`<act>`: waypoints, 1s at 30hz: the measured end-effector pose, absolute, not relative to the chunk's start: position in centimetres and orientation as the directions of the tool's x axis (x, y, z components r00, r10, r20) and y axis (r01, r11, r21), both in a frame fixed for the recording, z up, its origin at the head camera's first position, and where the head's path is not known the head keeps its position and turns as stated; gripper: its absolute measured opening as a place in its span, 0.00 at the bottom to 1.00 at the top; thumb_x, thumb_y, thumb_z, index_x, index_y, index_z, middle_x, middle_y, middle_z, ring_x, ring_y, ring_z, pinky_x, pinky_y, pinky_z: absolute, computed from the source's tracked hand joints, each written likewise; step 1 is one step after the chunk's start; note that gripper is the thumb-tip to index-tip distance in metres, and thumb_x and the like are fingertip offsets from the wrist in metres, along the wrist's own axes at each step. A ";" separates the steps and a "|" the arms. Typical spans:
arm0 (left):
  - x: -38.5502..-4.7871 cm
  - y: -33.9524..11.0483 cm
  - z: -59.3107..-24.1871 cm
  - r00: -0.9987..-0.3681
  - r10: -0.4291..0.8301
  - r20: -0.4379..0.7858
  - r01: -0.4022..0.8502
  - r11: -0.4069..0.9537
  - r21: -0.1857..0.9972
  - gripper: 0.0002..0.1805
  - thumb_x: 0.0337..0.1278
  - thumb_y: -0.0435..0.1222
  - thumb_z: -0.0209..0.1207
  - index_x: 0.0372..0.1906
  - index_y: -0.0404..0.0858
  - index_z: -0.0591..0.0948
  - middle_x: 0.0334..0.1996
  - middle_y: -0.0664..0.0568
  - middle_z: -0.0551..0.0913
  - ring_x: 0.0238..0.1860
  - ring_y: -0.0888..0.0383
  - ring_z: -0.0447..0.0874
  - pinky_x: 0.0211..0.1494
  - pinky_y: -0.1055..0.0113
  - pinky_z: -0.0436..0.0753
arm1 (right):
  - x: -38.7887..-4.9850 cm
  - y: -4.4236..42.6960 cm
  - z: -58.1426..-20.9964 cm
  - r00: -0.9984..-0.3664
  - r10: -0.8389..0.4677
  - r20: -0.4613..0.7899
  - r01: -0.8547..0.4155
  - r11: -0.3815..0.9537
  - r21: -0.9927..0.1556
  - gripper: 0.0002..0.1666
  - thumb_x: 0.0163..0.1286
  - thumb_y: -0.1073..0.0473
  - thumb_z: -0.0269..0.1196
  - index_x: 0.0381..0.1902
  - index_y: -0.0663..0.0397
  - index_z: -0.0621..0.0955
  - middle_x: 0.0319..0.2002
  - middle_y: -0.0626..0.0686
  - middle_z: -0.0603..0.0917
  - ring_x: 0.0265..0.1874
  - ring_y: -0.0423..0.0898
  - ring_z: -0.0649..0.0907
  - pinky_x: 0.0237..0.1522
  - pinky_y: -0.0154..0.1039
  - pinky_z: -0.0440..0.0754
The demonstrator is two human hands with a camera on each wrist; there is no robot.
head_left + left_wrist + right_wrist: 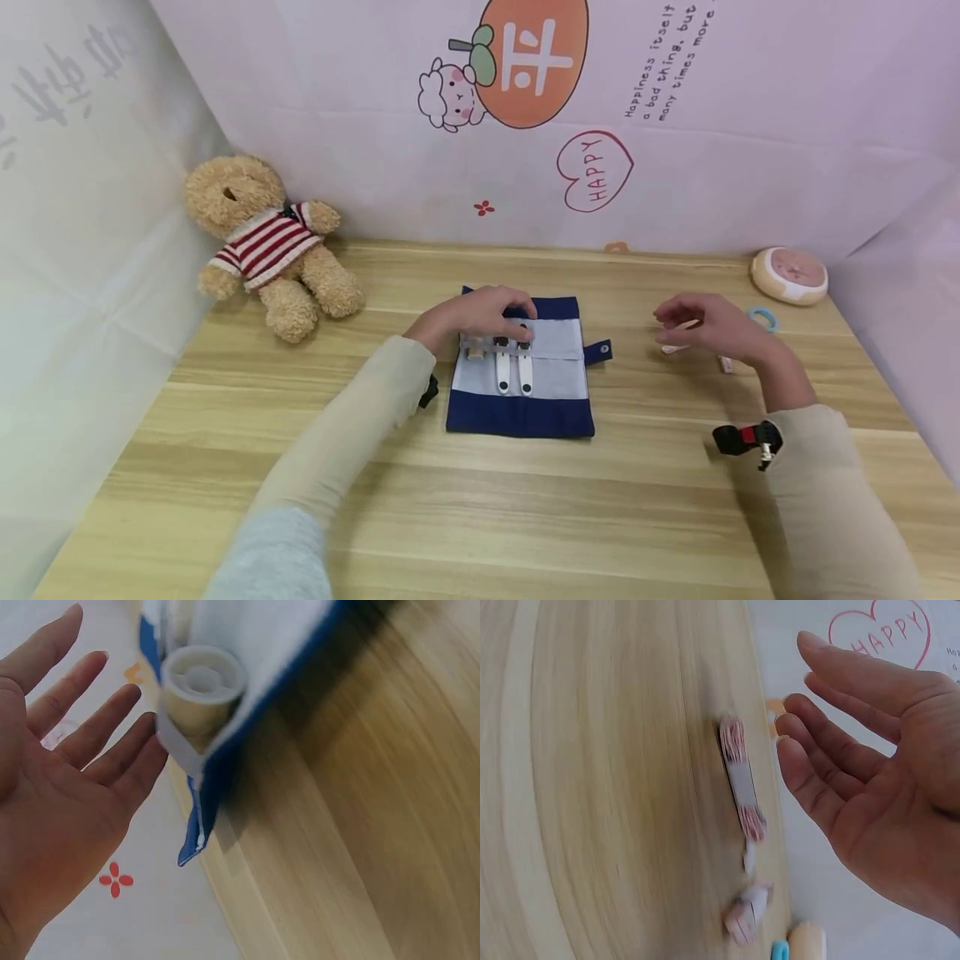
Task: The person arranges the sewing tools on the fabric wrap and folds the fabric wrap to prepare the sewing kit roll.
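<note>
Over an unrolled navy and pale grey fabric pouch (pixel 521 417), my left hand (pixel 487 315) hovers with loosely bent fingers and holds nothing. In the pouch sit two slim white tools (pixel 503 373) with black dots. A small beige spool-like cylinder (pixel 202 694) is in its left end, close to my left fingertips. My right hand (pixel 716 327) is raised above the table at the right, its fingers relaxed and nothing between them. Near it in the right wrist view lie a flat pink-and-white thread bundle (pixel 742 780) and a blurred pinkish-white piece (pixel 746 913).
A blue ring (pixel 763 318) lies past my right hand, before a round tan-and-pink object (pixel 790 275) at the back right. A teddy bear (pixel 273 250) in a striped shirt leans at the back left. Printed white cloth (pixel 337 125) surrounds the wooden table (pixel 525 517).
</note>
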State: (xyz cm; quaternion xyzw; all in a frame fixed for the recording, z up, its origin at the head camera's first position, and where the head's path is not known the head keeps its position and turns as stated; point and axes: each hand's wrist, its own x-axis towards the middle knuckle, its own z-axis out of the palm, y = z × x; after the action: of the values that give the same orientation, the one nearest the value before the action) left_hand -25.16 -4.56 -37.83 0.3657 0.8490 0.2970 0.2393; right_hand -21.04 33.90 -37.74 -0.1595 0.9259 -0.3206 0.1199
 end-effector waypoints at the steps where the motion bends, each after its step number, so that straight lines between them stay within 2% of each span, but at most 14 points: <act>1: -25.2 -4.5 -37.9 -0.615 0.764 -0.194 0.489 0.563 0.666 0.21 0.70 0.44 0.63 0.62 0.39 0.79 0.62 0.51 0.79 0.64 0.55 0.73 0.65 0.60 0.71 | -20.9 34.1 -37.7 -0.920 -0.371 -0.124 -0.216 0.747 -0.628 0.25 0.68 0.53 0.71 0.57 0.62 0.81 0.50 0.59 0.85 0.46 0.43 0.81 0.43 0.31 0.78; 7: -25.1 -4.5 -38.7 -0.612 0.760 -0.218 0.533 0.600 0.596 0.23 0.68 0.46 0.64 0.64 0.43 0.79 0.63 0.53 0.78 0.60 0.58 0.74 0.63 0.62 0.72 | -20.4 35.0 -37.6 -0.918 -0.368 -0.145 -0.209 0.763 -0.611 0.24 0.67 0.52 0.72 0.55 0.60 0.83 0.49 0.57 0.85 0.47 0.49 0.82 0.44 0.32 0.78; 16: -24.5 -4.4 -39.1 -0.618 0.754 -0.222 0.542 0.613 0.574 0.31 0.64 0.48 0.67 0.68 0.41 0.76 0.69 0.51 0.74 0.71 0.54 0.67 0.70 0.62 0.67 | -20.5 35.3 -37.8 -0.909 -0.385 -0.162 -0.224 0.777 -0.588 0.22 0.66 0.57 0.73 0.55 0.59 0.84 0.50 0.57 0.86 0.49 0.54 0.81 0.44 0.37 0.79; 20: -24.3 -4.0 -39.0 -0.611 0.762 -0.214 0.574 0.613 0.542 0.28 0.64 0.48 0.68 0.64 0.40 0.80 0.70 0.49 0.72 0.72 0.53 0.65 0.72 0.62 0.64 | -20.7 35.3 -38.3 -0.893 -0.408 -0.189 -0.237 0.784 -0.573 0.19 0.66 0.59 0.73 0.53 0.58 0.85 0.49 0.55 0.87 0.49 0.53 0.82 0.46 0.40 0.79; 27: -24.1 -3.8 -39.0 -0.600 0.765 -0.234 0.598 0.623 0.505 0.24 0.65 0.48 0.67 0.61 0.43 0.83 0.75 0.44 0.65 0.77 0.48 0.58 0.76 0.57 0.60 | -20.9 35.2 -38.8 -0.883 -0.424 -0.201 -0.248 0.784 -0.569 0.13 0.66 0.62 0.72 0.48 0.58 0.87 0.47 0.55 0.86 0.46 0.49 0.82 0.45 0.37 0.78; 30: -24.1 -3.7 -39.1 -0.596 0.769 -0.231 0.611 0.621 0.490 0.22 0.65 0.47 0.66 0.60 0.44 0.84 0.75 0.43 0.64 0.77 0.48 0.57 0.75 0.57 0.61 | -21.0 35.0 -38.7 -0.883 -0.428 -0.191 -0.267 0.795 -0.545 0.09 0.67 0.62 0.71 0.45 0.55 0.88 0.46 0.53 0.86 0.48 0.51 0.81 0.48 0.45 0.78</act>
State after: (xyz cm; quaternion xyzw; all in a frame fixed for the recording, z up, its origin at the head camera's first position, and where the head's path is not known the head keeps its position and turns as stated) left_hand -24.09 -3.70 -39.09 0.3947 0.8743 0.1833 0.2151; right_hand -20.99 35.05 -38.73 -0.1859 0.9347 -0.2607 0.1543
